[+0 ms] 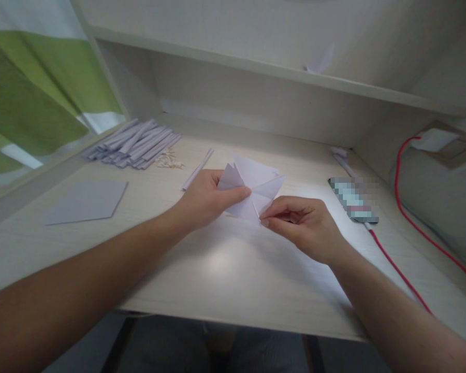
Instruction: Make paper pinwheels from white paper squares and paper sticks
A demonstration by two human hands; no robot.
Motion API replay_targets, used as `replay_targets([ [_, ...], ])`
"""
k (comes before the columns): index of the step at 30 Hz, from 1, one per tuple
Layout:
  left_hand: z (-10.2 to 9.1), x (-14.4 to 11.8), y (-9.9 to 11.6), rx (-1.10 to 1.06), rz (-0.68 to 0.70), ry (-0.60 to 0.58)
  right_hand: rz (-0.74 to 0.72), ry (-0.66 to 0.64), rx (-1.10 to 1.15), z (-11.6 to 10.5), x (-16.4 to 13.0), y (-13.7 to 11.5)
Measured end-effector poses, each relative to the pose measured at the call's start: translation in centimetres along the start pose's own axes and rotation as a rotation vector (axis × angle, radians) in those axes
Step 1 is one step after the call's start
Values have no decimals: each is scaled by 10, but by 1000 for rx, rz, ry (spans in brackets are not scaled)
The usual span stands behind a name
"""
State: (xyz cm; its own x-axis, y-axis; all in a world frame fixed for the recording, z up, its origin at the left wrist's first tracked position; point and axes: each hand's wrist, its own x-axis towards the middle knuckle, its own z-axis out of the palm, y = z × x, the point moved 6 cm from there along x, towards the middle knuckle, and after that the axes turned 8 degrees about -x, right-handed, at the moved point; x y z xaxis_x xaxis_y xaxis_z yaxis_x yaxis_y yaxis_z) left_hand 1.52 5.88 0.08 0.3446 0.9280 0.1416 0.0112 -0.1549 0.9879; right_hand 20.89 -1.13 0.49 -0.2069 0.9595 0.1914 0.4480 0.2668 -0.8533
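A white sheet of folded paper [256, 173], with several pointed flaps like a pinwheel, is held above the desk. My left hand [209, 199] grips it from the left, thumb pressed on its middle and the other fingers hidden behind. At its lower right corner my right hand [299, 225] is pinched, thumb and forefinger together. A thin white line runs from the middle to those fingertips; whether it is a fold edge or a thin stick I cannot tell. Just behind my left hand lies one rolled paper stick [197, 170].
At the back left is a pile of rolled paper sticks [140, 145], beside small whitish pieces [170, 159]. Flat square paper [89, 202] lies at left. A phone [353, 201] with a red cable [399, 274] is at right. Folded paper [320, 62] sits on the shelf [256, 65].
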Motion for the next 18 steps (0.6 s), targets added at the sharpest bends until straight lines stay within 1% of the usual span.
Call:
replay_targets([
  [5, 1, -1, -2, -15, -18, -15, 5, 17, -10, 0, -1, 3],
  [18, 3, -1, 0, -38, -26, -9, 1, 32, 29, 0, 0, 2],
])
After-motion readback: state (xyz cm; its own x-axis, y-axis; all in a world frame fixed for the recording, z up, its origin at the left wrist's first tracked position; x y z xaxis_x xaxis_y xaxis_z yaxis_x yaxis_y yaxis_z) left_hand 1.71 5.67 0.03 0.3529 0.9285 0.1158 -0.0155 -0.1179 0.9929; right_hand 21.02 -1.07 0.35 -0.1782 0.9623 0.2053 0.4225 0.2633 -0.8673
